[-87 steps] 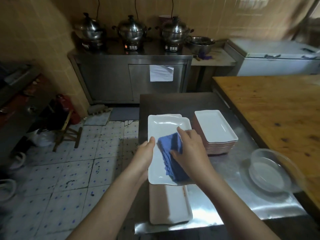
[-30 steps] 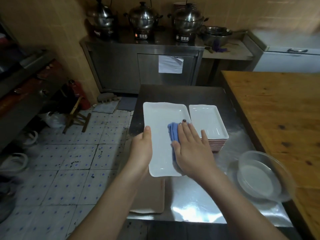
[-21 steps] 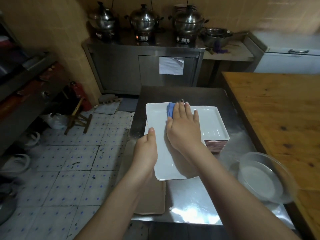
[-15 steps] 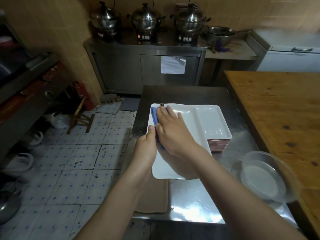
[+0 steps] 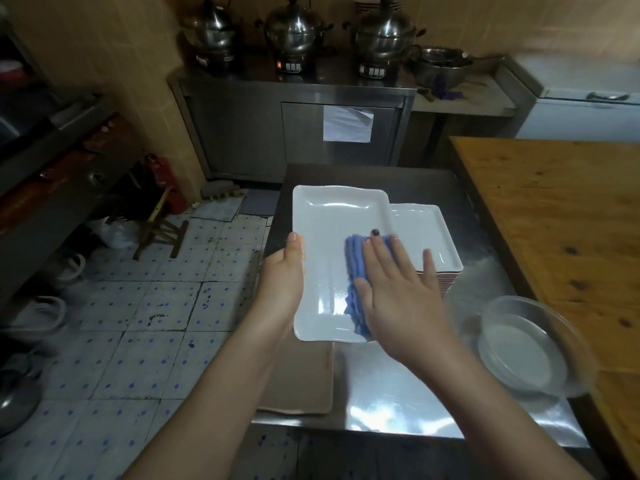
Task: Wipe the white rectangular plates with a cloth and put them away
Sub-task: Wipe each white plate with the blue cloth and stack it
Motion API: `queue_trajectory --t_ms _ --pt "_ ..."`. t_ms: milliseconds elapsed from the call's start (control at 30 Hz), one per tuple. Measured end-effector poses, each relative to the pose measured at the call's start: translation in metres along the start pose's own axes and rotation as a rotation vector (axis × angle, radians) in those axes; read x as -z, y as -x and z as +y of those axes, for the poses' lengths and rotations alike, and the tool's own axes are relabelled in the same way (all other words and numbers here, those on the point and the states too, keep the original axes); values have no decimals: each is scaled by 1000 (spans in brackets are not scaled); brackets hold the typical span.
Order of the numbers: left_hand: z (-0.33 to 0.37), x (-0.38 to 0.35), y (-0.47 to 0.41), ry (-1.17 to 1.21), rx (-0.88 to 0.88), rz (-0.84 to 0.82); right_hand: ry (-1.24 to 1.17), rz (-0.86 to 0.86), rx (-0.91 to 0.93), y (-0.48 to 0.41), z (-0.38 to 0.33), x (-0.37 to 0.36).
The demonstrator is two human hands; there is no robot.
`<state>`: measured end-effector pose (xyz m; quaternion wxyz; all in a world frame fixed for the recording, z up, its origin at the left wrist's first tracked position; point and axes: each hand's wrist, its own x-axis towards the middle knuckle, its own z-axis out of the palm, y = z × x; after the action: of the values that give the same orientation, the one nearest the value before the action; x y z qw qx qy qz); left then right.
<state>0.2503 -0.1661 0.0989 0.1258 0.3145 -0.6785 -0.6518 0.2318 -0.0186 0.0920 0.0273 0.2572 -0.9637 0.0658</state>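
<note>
Since half a second ago the right hand [image 5: 398, 289] has slid the folded blue cloth [image 5: 355, 271] from the far left corner of the white rectangular plate [image 5: 329, 237] back to its near right part, while the left hand [image 5: 282, 275] has kept its place on the plate's left edge.

Head view: the plate is held above the shiny stainless steel table [image 5: 398, 393], its long side running away from the person. The left hand grips its left rim with the thumb on top; its other fingers are hidden under the plate. The right hand lies flat on the cloth, fingers [image 5: 379, 251] straight and spread, pressing it onto the plate's surface. The plate's far right corner overlaps the stack of white rectangular plates [image 5: 426, 233], which stands on the table just to its right. Below the held plate a tan, face-down rectangular plate [image 5: 298, 379] rests at the table's near left edge. A clear glass bowl [image 5: 530, 348] sits at the right, beside the wooden table [image 5: 554, 209]. Three steel lidded pots [image 5: 298, 29] stand on the steel cabinet [image 5: 294, 133] at the back wall.
</note>
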Motion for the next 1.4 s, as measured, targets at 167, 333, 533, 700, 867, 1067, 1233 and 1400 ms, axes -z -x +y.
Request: queue_trajectory --t_ms 167,333,533,700,867,1067,1233,1400 --pt "-3 3 6 -4 -9 -10 -43 1 33 15 -2 -8" --pt "-7 -7 17 -46 25 -81 -81 -1 178 11 -24 -11" --pt "-6 4 16 -33 -20 -37 21 42 -18 -12 5 -1" --pt "-11 6 12 -34 -17 -11 -82 -13 121 16 -18 -16" --pt "-15 0 17 -42 10 -28 -112 25 6 -17 -16 -11" --pt "-21 15 9 -32 21 19 -156 -20 87 6 -25 -24" --pt "-32 25 5 -48 11 31 -618 -13 -24 -2 -42 -25" --pt "-41 35 -3 -1 19 24 -636 32 -184 -8 -46 -28"
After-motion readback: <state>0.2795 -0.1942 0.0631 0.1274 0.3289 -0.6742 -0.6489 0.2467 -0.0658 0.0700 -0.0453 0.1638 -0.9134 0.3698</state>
